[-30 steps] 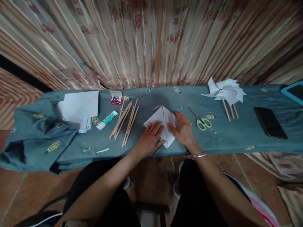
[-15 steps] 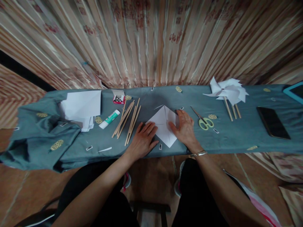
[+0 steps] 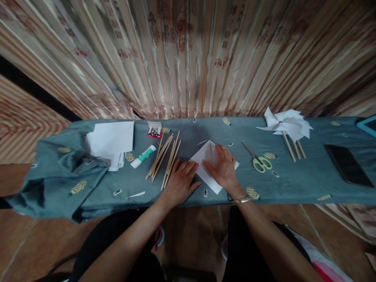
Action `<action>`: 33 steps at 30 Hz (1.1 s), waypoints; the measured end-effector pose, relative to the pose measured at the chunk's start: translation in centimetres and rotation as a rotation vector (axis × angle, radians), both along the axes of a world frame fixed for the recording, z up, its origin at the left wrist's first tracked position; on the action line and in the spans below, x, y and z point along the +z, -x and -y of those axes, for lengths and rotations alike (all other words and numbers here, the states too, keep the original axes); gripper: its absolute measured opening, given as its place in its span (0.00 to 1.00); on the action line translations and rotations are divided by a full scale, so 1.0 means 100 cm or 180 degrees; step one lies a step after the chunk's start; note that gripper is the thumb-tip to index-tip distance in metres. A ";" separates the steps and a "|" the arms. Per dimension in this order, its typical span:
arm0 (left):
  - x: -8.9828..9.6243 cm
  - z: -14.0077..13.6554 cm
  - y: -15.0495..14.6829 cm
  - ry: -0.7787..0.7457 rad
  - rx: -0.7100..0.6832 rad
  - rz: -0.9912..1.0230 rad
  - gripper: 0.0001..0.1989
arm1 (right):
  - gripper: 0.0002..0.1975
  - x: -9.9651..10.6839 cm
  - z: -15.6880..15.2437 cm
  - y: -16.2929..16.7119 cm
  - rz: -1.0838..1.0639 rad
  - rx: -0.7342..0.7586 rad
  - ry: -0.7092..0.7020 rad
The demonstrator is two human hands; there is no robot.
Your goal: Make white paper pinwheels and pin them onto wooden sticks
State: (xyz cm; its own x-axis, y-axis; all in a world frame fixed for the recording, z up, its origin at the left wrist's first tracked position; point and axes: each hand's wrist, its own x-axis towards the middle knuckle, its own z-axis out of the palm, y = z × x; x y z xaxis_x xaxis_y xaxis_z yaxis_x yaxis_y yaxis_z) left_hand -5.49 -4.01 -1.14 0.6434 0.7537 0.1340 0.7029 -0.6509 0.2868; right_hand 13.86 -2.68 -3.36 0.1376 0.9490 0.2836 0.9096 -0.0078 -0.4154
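A square sheet of white paper [image 3: 205,166] lies with one corner toward me, cuts or creases running in from its corners. My left hand [image 3: 181,182] rests flat at the sheet's left corner, fingers spread and fingertips on its edge. Across the right half of the paper spreads my right hand [image 3: 221,166], palm down, thumb out toward the centre; it hides much of that side, and the right corner peeks out beyond it. Wooden sticks [image 3: 161,156] lie just left of my left hand. Scissors [image 3: 260,162] with pale green handles lie right of my right hand.
On the green cloth [image 3: 199,129] are a paper stack [image 3: 114,137], a glue stick [image 3: 143,156], a small red box of metal pins [image 3: 154,131] and a thin paper strip [image 3: 136,194]. Paper pinwheels [image 3: 289,122] on sticks and a phone [image 3: 349,165] are to the right. A curtain [image 3: 188,58] hangs behind.
My right hand has slid from the sheet's right corner inward over its right half. My left hand stays at the left corner. The whole view has shifted slightly.
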 end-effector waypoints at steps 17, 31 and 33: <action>0.002 -0.009 0.005 -0.0099 0.0254 0.0047 0.21 | 0.33 -0.003 0.002 -0.008 -0.0101 -0.0008 -0.0042; 0.004 -0.005 0.010 -0.0211 0.0363 -0.0069 0.18 | 0.31 -0.006 0.002 -0.006 -0.0117 -0.0003 -0.0047; 0.005 -0.004 0.010 -0.0169 0.0380 -0.0017 0.17 | 0.32 -0.008 0.002 -0.007 -0.0161 0.0022 -0.0061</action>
State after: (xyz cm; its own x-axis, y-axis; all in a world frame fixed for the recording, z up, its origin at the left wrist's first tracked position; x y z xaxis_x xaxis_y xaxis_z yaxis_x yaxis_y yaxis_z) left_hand -6.51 -3.56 -0.64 0.5503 0.8170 0.1725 0.7777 -0.5767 0.2503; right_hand 14.54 -2.91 -4.12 0.1457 0.9445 0.2946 0.8874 0.0069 -0.4609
